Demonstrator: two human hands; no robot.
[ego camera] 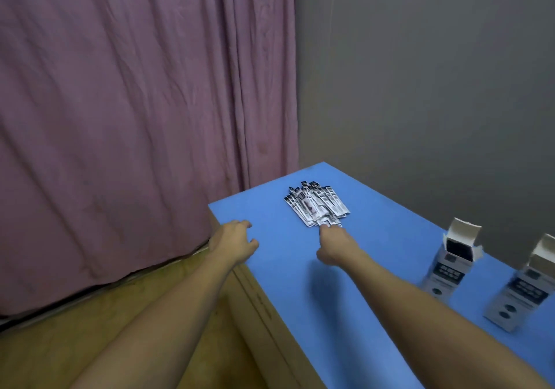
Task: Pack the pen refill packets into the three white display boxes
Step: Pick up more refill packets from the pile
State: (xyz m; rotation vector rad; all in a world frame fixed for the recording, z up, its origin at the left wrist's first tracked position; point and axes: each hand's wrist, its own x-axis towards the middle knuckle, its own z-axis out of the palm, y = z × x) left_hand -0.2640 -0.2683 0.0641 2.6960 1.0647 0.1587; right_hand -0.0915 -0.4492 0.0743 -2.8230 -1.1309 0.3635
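Note:
A fanned pile of black-and-white pen refill packets [316, 205] lies near the far left corner of the blue table [345, 283]. My right hand [335, 246] reaches to the pile's near end, its fingertips at the closest packet; the fingers are hidden behind the hand, so a grip is not visible. My left hand [232, 243] rests on the table's left edge with loosely curled fingers and holds nothing. Two white display boxes stand at the right with their top flaps open: one [452, 258] nearer the pile, the other [527, 288] cut off by the frame edge.
A mauve curtain [135, 118] hangs left of the table and a grey wall [435, 73] stands behind it. The table's left edge drops to a wooden floor [180, 343].

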